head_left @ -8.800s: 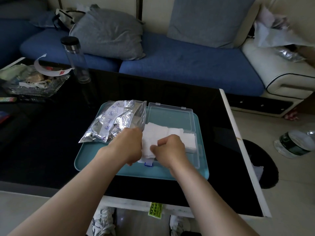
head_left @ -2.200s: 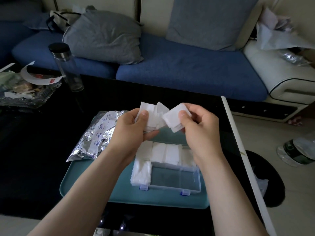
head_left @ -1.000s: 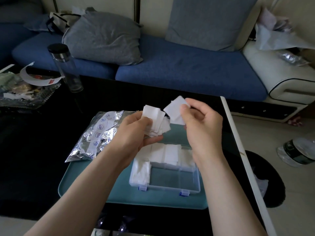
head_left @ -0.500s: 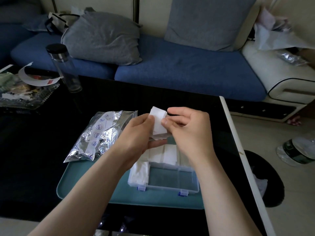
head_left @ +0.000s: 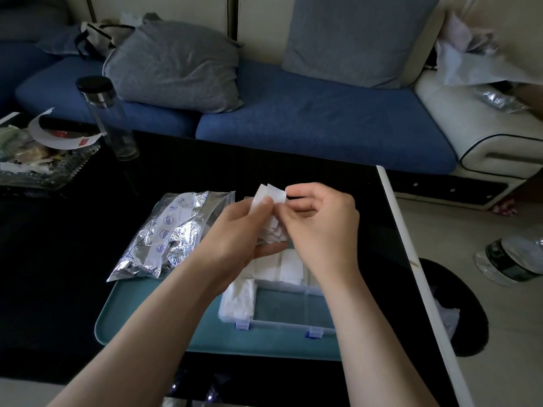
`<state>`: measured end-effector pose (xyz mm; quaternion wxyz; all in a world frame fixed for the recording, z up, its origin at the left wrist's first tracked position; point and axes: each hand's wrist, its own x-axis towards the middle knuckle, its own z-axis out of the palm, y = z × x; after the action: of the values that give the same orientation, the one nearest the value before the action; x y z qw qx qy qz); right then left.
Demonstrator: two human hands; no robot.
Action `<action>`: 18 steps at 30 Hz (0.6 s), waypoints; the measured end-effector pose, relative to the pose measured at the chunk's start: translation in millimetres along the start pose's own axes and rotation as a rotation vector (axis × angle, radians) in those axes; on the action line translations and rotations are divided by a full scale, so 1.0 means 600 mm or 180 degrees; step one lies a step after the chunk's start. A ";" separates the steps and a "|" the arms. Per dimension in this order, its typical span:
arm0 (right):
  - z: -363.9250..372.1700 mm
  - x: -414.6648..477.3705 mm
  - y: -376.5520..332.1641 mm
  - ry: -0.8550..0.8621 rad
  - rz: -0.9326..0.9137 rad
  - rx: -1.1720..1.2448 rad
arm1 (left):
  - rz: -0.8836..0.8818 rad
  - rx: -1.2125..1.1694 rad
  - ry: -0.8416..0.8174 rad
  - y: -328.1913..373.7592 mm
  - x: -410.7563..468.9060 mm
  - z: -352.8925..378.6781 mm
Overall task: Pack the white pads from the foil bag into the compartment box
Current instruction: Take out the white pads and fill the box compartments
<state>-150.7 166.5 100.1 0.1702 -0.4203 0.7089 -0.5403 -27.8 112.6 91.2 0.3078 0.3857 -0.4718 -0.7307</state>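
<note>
Hands both meet above the far side of the compartment box (head_left: 279, 329), which sits open on a teal tray (head_left: 141, 318) on the dark table (head_left: 58, 274). Left hand (head_left: 235, 230) looks like the holder to me: fingers curled round a small bunch of white pads (head_left: 269, 196), thumb pressed on the front of it. Right hand (head_left: 320, 224) comes in from the right and pinches the top edge of the bunch between thumb and forefinger, the other fingers loosely curled. I'd guess it's peeling one pad off.

The bunch stands roughly upright, long side pointing up and away, so the loose edge is right at the right fingertips. The box is straight below. Its far row and near-left compartment have pads in them, and the near row's middle and right sections look bare, which puts them closer to the right hand. Foil bag (head_left: 173, 230) lies left of the box, partly on the tray.
</note>
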 end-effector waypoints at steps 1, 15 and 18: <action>-0.001 0.000 -0.002 0.0052 -0.0060 -0.0075 | 0.0028 -0.0036 -0.0006 0.000 0.000 -0.001; -0.012 0.009 0.014 0.0061 0.0921 0.0492 | 0.0073 -0.0577 0.0513 0.006 0.004 -0.009; -0.012 0.015 0.015 0.0496 0.0653 0.0697 | 0.0088 -0.0527 0.0768 0.004 0.007 -0.013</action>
<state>-164.7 164.3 96.6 0.2138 -0.2815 0.6960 -0.6251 -22.8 104.6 90.5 0.4030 0.4375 -0.3747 -0.7112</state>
